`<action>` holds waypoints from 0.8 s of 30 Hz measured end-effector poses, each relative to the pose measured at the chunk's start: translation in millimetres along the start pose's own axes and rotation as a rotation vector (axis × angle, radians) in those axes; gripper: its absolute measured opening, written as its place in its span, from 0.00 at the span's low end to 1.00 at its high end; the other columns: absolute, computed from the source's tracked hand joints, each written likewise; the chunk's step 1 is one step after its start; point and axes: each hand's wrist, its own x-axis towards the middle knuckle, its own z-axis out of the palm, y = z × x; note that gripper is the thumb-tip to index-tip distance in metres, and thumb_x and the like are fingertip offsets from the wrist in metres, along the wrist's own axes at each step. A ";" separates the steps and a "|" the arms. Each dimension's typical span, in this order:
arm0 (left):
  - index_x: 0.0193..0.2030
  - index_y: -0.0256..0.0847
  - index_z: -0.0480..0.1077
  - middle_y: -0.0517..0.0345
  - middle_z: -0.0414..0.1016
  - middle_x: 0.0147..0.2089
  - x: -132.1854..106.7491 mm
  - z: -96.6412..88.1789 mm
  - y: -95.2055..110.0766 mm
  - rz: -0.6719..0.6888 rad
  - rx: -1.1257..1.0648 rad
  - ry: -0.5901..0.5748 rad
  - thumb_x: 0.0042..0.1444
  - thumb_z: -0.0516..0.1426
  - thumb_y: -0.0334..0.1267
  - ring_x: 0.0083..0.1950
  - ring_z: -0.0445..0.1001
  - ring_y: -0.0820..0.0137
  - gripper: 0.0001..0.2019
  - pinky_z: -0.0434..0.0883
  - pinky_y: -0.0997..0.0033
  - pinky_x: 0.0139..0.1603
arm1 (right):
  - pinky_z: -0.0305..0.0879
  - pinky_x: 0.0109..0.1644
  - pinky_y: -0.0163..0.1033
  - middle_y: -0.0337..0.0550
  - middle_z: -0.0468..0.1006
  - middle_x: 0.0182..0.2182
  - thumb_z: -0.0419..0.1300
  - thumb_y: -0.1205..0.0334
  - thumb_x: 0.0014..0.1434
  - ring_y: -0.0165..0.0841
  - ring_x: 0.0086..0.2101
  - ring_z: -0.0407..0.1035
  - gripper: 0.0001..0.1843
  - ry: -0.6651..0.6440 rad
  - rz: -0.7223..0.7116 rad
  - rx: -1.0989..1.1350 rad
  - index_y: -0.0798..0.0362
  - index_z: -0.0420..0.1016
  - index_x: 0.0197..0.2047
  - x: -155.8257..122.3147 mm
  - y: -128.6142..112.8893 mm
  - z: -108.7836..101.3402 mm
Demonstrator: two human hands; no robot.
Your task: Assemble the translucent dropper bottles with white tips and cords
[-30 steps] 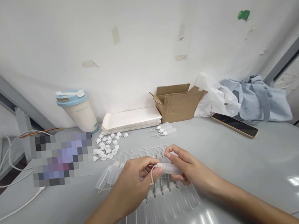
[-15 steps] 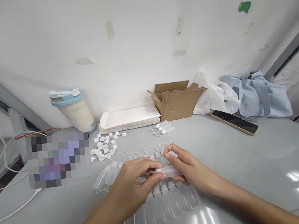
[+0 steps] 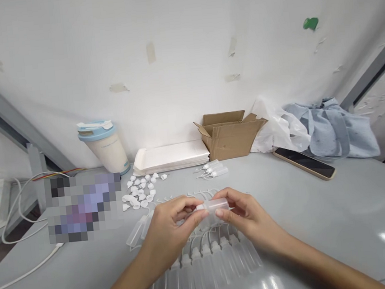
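Both hands meet over the grey table [image 3: 322,223], holding one small clear plastic bottle [image 3: 216,205] lying sideways. My right hand [image 3: 245,216] grips the bottle's body. My left hand [image 3: 171,230] pinches the white cap end of the same bottle [image 3: 200,207]. Below the hands lies a row of several clear bottles [image 3: 204,266] with tethered caps. More of them [image 3: 137,229] lie to the left.
Several loose white caps [image 3: 141,192] and three capped bottles [image 3: 213,169] lie further back. Along the wall stand a lidded cup [image 3: 102,146], a stack of white sheets [image 3: 171,155], an open cardboard box [image 3: 230,131], a plastic bag [image 3: 279,129] and blue cloth [image 3: 333,126]. A phone [image 3: 305,163] lies right.
Both hands have lifted the bottle a little, further from me. The loose cap strap that hung below my left fingers a second ago no longer shows.
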 end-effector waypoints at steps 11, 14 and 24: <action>0.35 0.38 0.72 0.57 0.74 0.30 -2.6 2.5 -4.2 0.267 0.094 0.014 0.56 0.55 0.33 0.30 0.70 0.72 0.04 0.67 0.74 0.32 | 0.42 0.24 0.33 0.31 0.52 0.16 0.57 0.44 0.54 0.24 0.20 0.47 0.22 -0.053 0.101 0.110 0.56 0.67 0.23 4.7 -1.5 -5.3; 0.35 0.39 0.72 0.58 0.75 0.31 0.2 -1.1 0.9 -0.017 -0.021 -0.127 0.59 0.53 0.39 0.33 0.72 0.71 0.08 0.69 0.74 0.34 | 0.45 0.25 0.33 0.33 0.55 0.17 0.57 0.45 0.55 0.25 0.21 0.49 0.21 -0.049 0.088 0.102 0.56 0.69 0.25 5.0 -1.9 -4.6; 0.32 0.38 0.69 0.59 0.70 0.27 -3.0 1.1 -4.5 0.205 0.244 -0.109 0.62 0.48 0.35 0.28 0.66 0.72 0.11 0.63 0.73 0.30 | 0.43 0.25 0.34 0.32 0.53 0.18 0.58 0.46 0.54 0.24 0.21 0.47 0.21 -0.023 0.093 0.134 0.56 0.65 0.22 4.0 2.5 -3.3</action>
